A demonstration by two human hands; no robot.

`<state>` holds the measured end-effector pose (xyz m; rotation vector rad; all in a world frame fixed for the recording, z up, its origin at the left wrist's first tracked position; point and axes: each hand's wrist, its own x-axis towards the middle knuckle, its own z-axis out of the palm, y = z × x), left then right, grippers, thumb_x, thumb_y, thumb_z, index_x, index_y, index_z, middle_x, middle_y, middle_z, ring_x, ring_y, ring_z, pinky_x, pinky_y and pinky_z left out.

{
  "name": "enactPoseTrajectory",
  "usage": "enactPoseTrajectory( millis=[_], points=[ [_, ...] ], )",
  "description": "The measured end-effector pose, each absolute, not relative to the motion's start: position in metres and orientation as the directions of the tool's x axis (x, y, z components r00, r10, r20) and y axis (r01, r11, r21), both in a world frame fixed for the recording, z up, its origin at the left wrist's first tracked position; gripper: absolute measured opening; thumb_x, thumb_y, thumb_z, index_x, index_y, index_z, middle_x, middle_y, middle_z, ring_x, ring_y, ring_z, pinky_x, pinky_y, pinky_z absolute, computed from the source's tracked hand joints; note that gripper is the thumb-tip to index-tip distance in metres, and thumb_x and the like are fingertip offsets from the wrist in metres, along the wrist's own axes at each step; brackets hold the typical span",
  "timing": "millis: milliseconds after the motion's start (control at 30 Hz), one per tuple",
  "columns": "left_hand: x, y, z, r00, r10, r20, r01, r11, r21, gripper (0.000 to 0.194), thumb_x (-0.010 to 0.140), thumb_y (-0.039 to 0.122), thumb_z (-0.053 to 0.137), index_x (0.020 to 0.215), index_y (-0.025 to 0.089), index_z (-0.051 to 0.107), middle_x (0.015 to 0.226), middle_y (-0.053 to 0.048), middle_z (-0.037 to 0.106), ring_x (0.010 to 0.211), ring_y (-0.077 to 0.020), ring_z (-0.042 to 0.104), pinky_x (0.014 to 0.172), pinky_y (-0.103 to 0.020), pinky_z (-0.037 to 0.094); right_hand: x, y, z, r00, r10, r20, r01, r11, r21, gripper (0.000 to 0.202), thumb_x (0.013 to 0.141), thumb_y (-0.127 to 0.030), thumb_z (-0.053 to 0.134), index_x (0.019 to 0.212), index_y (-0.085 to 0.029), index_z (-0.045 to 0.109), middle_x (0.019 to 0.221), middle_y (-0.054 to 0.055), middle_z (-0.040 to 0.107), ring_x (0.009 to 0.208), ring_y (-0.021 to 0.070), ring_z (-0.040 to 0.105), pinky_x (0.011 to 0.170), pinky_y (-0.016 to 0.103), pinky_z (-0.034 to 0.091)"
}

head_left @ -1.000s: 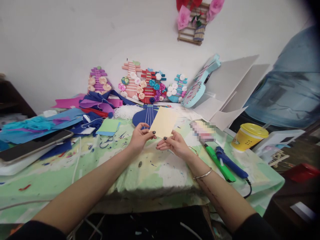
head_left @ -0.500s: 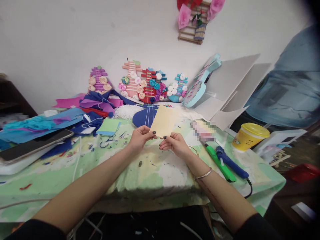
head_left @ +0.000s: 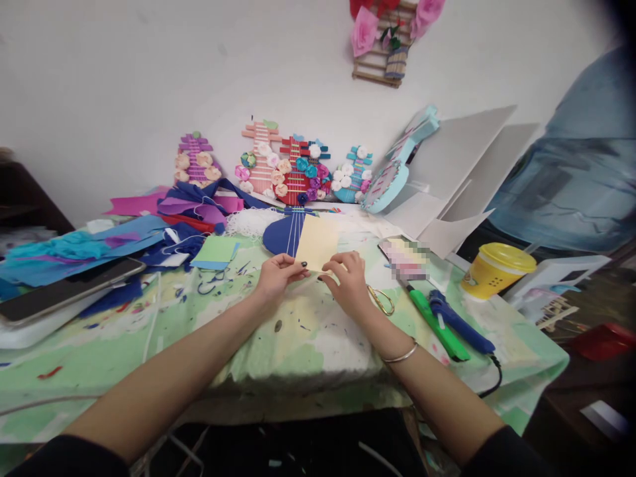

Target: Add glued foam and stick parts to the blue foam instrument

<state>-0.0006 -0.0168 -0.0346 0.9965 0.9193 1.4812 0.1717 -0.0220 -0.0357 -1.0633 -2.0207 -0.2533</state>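
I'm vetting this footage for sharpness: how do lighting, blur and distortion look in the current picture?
Head view: soft, fairly even light on the wall; head view: blue water jug looks smeared near the dark upper-right corner; head view: a pixelated patch sits beyond the green tool; head view: cream sheet stays readable, though its surface detail is soft.

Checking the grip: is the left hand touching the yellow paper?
Touching: the head view shows the left hand pinching the yellow paper at its lower left corner.
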Motion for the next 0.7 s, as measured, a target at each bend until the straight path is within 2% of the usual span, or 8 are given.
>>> enactPoseTrajectory(
  millis=[67, 167, 233, 333, 433, 533, 633, 700],
  points=[
    [0.001, -0.018, -0.035, -0.050, 0.993, 0.107, -0.337, -0.117, 0.934, 0.024, 0.059, 0.017, 0.075, 0.065, 0.014, 0.052, 0.058, 0.000, 0.065, 0.060, -0.0146, 0.067, 0.063, -0.024, 0.052, 0.170, -0.023, -0.035, -0.416, 0.588, 0.694, 0.764, 0.639, -0.084, 0.016, 0.089, -0.026, 0.046, 0.086, -0.019, 0.060, 0.090, 0.008, 0.058, 0.091, 0.0204, 0.045, 0.082, 0.035, 0.031],
    [0.003, -0.019, -0.037, -0.027, 0.995, 0.099, -0.333, -0.103, 0.937, 0.024, 0.059, 0.017, 0.075, 0.065, 0.014, 0.052, 0.058, 0.000, 0.065, 0.061, -0.0153, 0.068, 0.064, -0.025, 0.053, 0.168, -0.022, -0.036, -0.482, 0.603, 0.636, 0.762, 0.646, -0.035, 0.024, 0.092, -0.023, 0.039, 0.084, -0.018, 0.061, 0.084, 0.008, 0.058, 0.084, 0.0193, 0.045, 0.077, 0.032, 0.030],
    [0.003, -0.019, -0.037, -0.004, 0.997, 0.078, -0.299, -0.076, 0.951, 0.025, 0.059, 0.017, 0.075, 0.065, 0.015, 0.051, 0.060, -0.001, 0.066, 0.063, -0.0156, 0.068, 0.065, -0.025, 0.052, 0.167, -0.022, -0.038, -0.482, 0.653, 0.584, 0.777, 0.627, -0.060, 0.024, 0.091, -0.018, 0.038, 0.084, -0.016, 0.061, 0.084, 0.009, 0.058, 0.083, 0.0198, 0.046, 0.076, 0.030, 0.031],
    [0.003, -0.020, -0.039, 0.051, 0.998, 0.038, -0.145, -0.031, 0.989, 0.023, 0.061, 0.019, 0.073, 0.067, 0.015, 0.050, 0.061, -0.004, 0.067, 0.063, -0.0162, 0.068, 0.062, -0.025, 0.051, 0.167, -0.021, -0.040, -0.476, 0.734, 0.484, 0.796, 0.594, -0.117, 0.021, 0.084, -0.009, 0.041, 0.084, -0.015, 0.061, 0.084, 0.009, 0.059, 0.081, 0.0193, 0.048, 0.073, 0.028, 0.033],
    [0.003, -0.021, -0.043, 0.090, 0.996, 0.016, -0.013, -0.015, 1.000, 0.024, 0.060, 0.019, 0.072, 0.064, 0.016, 0.050, 0.054, -0.005, 0.065, 0.050, -0.0147, 0.062, 0.048, -0.023, 0.044, 0.169, -0.020, -0.044, -0.507, 0.758, 0.409, 0.786, 0.602, -0.140, 0.019, 0.075, -0.003, 0.046, 0.078, -0.015, 0.061, 0.076, 0.006, 0.060, 0.073, 0.0159, 0.051, 0.066, 0.024, 0.033],
    [0.002, -0.022, -0.046, 0.085, 0.996, 0.027, 0.060, -0.032, 0.998, 0.024, 0.057, 0.018, 0.072, 0.062, 0.017, 0.048, 0.045, 0.000, 0.059, 0.039, -0.0126, 0.051, 0.040, -0.022, 0.033, 0.170, -0.017, -0.046, -0.530, 0.771, 0.353, 0.782, 0.606, -0.148, 0.020, 0.072, -0.001, 0.047, 0.075, -0.016, 0.061, 0.074, 0.004, 0.061, 0.071, 0.0140, 0.053, 0.062, 0.022, 0.033],
    [-0.001, -0.023, -0.045, 0.026, 0.985, 0.169, 0.300, -0.169, 0.939, 0.026, 0.054, 0.017, 0.073, 0.066, 0.018, 0.051, 0.052, 0.002, 0.057, 0.047, -0.0140, 0.052, 0.046, -0.023, 0.034, 0.170, -0.016, -0.045, -0.547, 0.777, 0.310, 0.785, 0.606, -0.133, 0.020, 0.072, -0.001, 0.047, 0.076, -0.015, 0.061, 0.077, 0.005, 0.062, 0.074, 0.0143, 0.055, 0.063, 0.022, 0.033],
    [-0.003, -0.023, -0.043, 0.034, 0.942, 0.334, 0.527, -0.301, 0.795, 0.029, 0.054, 0.017, 0.072, 0.075, 0.019, 0.053, 0.069, 0.000, 0.059, 0.060, -0.0160, 0.054, 0.054, -0.026, 0.037, 0.169, -0.017, -0.042, -0.559, 0.778, 0.286, 0.787, 0.607, -0.113, 0.020, 0.073, -0.002, 0.047, 0.078, -0.015, 0.061, 0.079, 0.005, 0.062, 0.076, 0.0148, 0.056, 0.065, 0.023, 0.033]
  ],
)
